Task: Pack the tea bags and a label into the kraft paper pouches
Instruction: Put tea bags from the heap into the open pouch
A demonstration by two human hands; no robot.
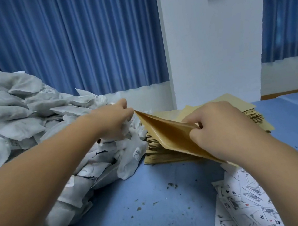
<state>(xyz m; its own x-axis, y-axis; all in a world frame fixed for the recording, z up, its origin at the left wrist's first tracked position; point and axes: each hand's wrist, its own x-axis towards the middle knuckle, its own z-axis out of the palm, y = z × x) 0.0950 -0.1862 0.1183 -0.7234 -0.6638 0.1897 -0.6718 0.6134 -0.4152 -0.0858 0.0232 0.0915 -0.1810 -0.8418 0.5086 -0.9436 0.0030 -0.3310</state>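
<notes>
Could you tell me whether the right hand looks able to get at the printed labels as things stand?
Probably yes for reach: the labels lie uncovered close by. But the right hand has its grip on the kraft pouch, so it would have to let go first.

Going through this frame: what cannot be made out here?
Head view, left hand: its fingertips curl out of sight among the tea bags; what they grip is hidden.
The pouch: its depth lies behind the right hand; contents unseen.
The labels: print too small and blurred, some cut by the bottom edge.
</notes>
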